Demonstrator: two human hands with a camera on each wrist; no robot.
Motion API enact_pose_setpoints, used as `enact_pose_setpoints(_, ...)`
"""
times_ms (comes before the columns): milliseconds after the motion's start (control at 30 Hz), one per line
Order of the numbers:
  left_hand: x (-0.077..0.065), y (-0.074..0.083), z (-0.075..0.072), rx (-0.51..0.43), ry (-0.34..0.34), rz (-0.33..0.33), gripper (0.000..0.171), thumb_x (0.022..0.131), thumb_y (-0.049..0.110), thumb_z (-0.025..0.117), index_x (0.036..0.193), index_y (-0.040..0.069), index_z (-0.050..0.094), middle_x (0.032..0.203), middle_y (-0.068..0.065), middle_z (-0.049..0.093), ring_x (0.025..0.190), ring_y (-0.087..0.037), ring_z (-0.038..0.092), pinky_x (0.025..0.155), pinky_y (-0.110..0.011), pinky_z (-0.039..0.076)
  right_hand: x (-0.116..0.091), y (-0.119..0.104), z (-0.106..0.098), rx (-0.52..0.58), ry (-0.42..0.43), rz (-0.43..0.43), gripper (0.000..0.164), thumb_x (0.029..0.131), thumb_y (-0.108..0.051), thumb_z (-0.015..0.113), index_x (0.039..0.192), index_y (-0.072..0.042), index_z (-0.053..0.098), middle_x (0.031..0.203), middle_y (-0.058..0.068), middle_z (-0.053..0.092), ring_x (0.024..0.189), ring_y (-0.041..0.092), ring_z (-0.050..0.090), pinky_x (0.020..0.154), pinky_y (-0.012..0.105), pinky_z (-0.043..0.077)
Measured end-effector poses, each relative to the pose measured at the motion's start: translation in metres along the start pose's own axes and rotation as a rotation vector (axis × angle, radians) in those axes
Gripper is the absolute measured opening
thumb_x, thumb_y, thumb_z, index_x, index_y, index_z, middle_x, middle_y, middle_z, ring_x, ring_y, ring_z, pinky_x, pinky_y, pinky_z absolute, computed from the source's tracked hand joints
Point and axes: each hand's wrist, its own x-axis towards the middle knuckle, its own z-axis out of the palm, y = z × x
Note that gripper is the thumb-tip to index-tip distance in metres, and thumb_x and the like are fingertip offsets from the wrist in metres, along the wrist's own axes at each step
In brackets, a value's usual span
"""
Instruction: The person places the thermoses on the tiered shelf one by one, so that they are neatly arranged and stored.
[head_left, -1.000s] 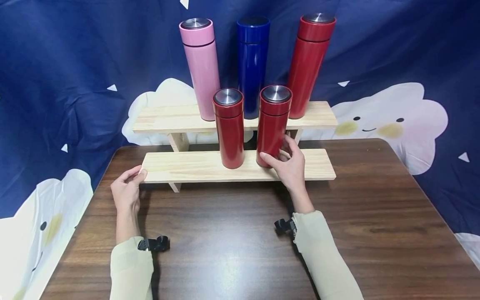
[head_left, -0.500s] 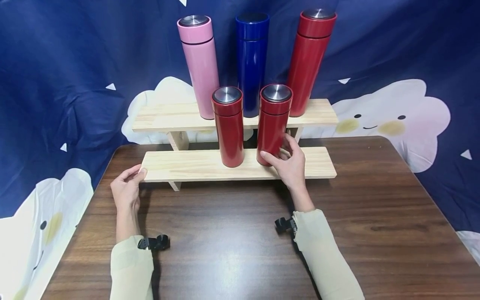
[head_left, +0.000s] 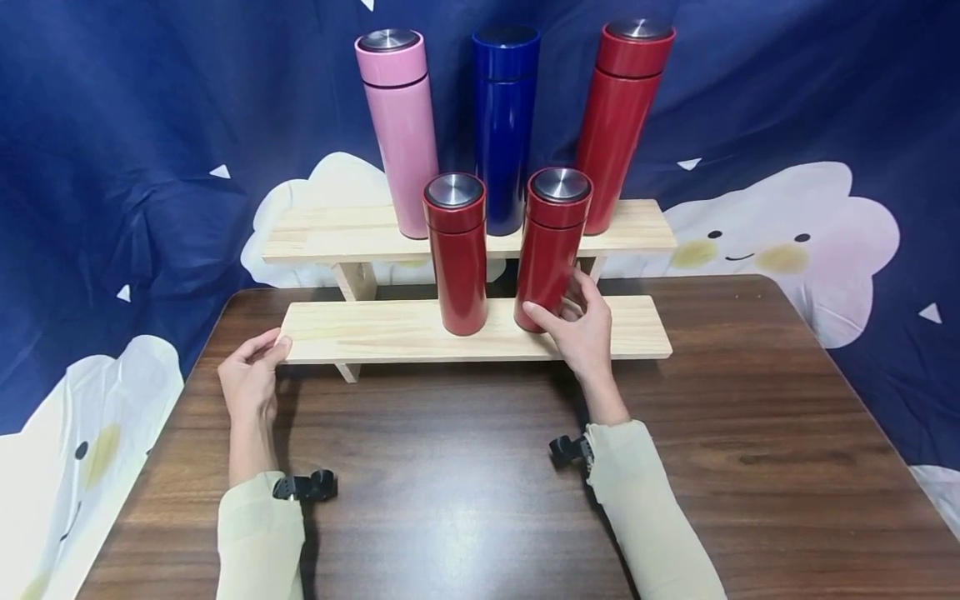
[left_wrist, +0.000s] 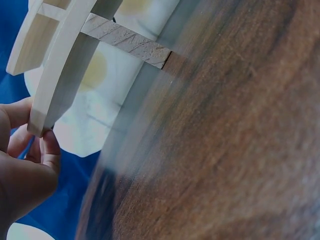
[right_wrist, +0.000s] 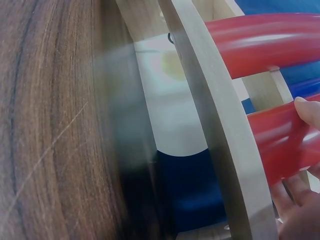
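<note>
My right hand (head_left: 587,327) grips the lower part of a red thermos bottle (head_left: 551,250) on the front board of a two-tier wooden rack (head_left: 360,333). The bottle leans slightly to the right; in the right wrist view my thumb and fingers wrap the red thermos (right_wrist: 280,140) near its base. A second red thermos (head_left: 459,267) stands upright to its left on the same board. At the rack's left end my left hand (head_left: 251,375) pinches the corner of the front board, thumb on one face and fingers on the other, as the left wrist view shows on the board (left_wrist: 60,75).
On the rear, higher board (head_left: 322,233) stand a pink thermos (head_left: 401,142), a blue thermos (head_left: 506,133) and another red thermos (head_left: 622,125). The rack rests on a brown wooden table (head_left: 420,467). Behind hangs a blue curtain (head_left: 150,100) with cloud prints.
The top of the red thermos in my right hand has tipped a little to the right. My left hand keeps its hold on the board's corner.
</note>
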Motion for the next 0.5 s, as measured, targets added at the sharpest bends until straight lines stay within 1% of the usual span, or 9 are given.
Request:
enact_pose_setpoints(167,-0.001,0.0,0.0,-0.001,0.008,-0.011,0.023,0.081,-0.01,0.079,0.102,-0.001,0.078,0.082,0.0,0.069,0.078,-0.012,0.064,0.07,-0.016,0.052,0.0,0.004,0.0,0.005,-0.001,0.004,0.067,0.082,0.0,0.08,0.142,0.003,0.051,0.131,0.024,0.06,0.119,0.037,0.059,0.1,0.053,0.049)
enact_pose_setpoints(300,-0.002,0.0,-0.001,-0.004,0.007,-0.014,0.024,0.081,-0.01,0.079,0.103,-0.001,0.078,0.082,0.0,0.069,0.078,-0.011,0.064,0.069,-0.015,0.052,0.007,0.02,-0.003,0.016,-0.011,0.002,0.07,0.081,-0.001,0.081,0.144,0.002,0.05,0.133,0.025,0.059,0.119,0.038,0.058,0.101,0.052,0.049)
enact_pose_setpoints(400,-0.001,0.0,-0.001,-0.005,0.003,-0.007,0.023,0.081,-0.01,0.079,0.102,0.0,0.079,0.082,0.0,0.069,0.077,-0.011,0.064,0.069,-0.015,0.052,0.013,0.033,-0.007,0.029,-0.032,0.018,0.074,0.08,-0.001,0.083,0.145,0.0,0.049,0.134,0.022,0.059,0.121,0.035,0.058,0.102,0.05,0.048)
enact_pose_setpoints(500,-0.001,-0.001,-0.001,-0.007,0.002,-0.002,0.024,0.08,-0.01,0.079,0.103,-0.002,0.078,0.081,0.0,0.069,0.076,-0.011,0.064,0.069,-0.015,0.052,0.015,0.037,-0.01,0.036,-0.048,0.031,0.074,0.08,-0.003,0.084,0.145,-0.003,0.05,0.133,0.019,0.06,0.12,0.03,0.058,0.103,0.046,0.049)
